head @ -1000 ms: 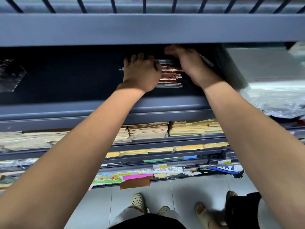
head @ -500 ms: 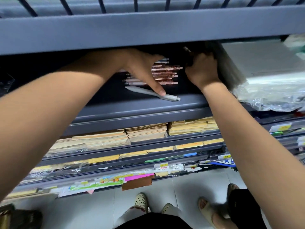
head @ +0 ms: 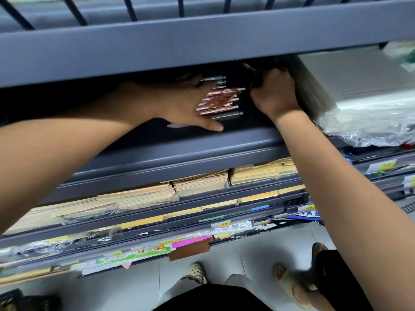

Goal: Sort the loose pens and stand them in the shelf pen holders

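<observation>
The left hand [head: 184, 106] lies flat, fingers straight and spread, pressing on the heap of copper-coloured pens [head: 221, 99] on the dark shelf [head: 202, 144]. Just right of the heap, the right hand [head: 274, 95] is curled in shadow; whether it grips anything I cannot tell.

The single head camera looks forward and down at the grey shelf [head: 202, 149] from close range. Tiled floor [head: 139, 290] shows beneath it.

Left hand [head: 186, 106] flat over rose-gold pens [head: 222, 99]; right hand [head: 274, 93] curled beside them, perhaps around one.
</observation>
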`<state>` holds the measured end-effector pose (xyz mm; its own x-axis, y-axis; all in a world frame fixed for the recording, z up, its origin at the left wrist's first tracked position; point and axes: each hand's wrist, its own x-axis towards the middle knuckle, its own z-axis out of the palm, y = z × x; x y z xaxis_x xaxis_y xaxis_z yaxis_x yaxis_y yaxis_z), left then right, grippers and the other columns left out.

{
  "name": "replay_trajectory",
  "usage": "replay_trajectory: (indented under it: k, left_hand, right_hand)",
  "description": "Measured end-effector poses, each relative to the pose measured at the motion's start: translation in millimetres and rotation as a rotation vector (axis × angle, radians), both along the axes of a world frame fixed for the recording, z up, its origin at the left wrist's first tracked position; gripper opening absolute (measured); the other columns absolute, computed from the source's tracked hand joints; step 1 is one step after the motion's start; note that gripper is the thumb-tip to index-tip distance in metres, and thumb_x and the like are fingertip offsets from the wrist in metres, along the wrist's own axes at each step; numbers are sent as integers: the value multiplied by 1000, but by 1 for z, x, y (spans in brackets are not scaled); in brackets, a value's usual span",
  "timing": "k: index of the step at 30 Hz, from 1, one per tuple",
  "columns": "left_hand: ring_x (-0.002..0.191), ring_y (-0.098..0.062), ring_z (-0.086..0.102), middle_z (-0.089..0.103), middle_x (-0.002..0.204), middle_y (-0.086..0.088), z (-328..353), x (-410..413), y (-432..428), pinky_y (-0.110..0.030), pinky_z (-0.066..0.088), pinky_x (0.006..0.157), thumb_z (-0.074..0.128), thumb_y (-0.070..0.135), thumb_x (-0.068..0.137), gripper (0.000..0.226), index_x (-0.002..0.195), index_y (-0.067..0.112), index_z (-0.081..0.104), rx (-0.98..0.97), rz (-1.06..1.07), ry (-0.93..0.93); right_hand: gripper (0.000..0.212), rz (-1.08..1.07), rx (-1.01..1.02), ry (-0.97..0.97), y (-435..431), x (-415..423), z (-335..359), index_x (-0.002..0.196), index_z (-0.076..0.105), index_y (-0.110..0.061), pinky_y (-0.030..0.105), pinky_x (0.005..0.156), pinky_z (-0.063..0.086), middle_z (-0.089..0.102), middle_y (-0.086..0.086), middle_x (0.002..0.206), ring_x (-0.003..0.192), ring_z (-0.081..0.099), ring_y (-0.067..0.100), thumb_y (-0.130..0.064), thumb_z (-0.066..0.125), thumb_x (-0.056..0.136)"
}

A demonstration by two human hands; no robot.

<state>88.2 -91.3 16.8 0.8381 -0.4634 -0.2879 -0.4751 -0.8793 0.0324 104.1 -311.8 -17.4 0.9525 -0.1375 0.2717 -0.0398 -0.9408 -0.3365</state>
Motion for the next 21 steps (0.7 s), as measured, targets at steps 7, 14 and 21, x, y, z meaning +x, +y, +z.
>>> replay_trajectory:
  k: [7, 14, 21]
  left_hand:
    - [131, -23, 47, 44, 151, -6, 36, 16, -6, -18, 30, 100, 86, 52, 61, 116, 152, 12, 27, -39, 44, 153]
    - [54, -20, 58, 61, 52, -8, 41, 18, -40, -31, 47, 74, 72, 38, 77, 42, 53, 4, 66, 272, 93, 132]
    - [64, -30, 51, 58, 83, -19, 30, 24, -43, -29, 41, 59, 67, 12, 78, 15, 79, -1, 60, 235, 108, 23]
  right_hand:
    - [35, 11, 38, -54, 0, -5, 2, 114, 67, -9, 41, 100, 45, 66, 21, 115, 115, 56, 39, -18, 48, 87]
    - [37, -62, -72, -68, 2, -10, 3, 116, 62, -3, 43, 93, 46, 65, 26, 112, 113, 56, 42, -7, 52, 80]
    - [37, -32, -108, -109, 4, -18, 1, 118, 60, -8, 43, 85, 50, 65, 24, 113, 105, 60, 44, -13, 53, 82]
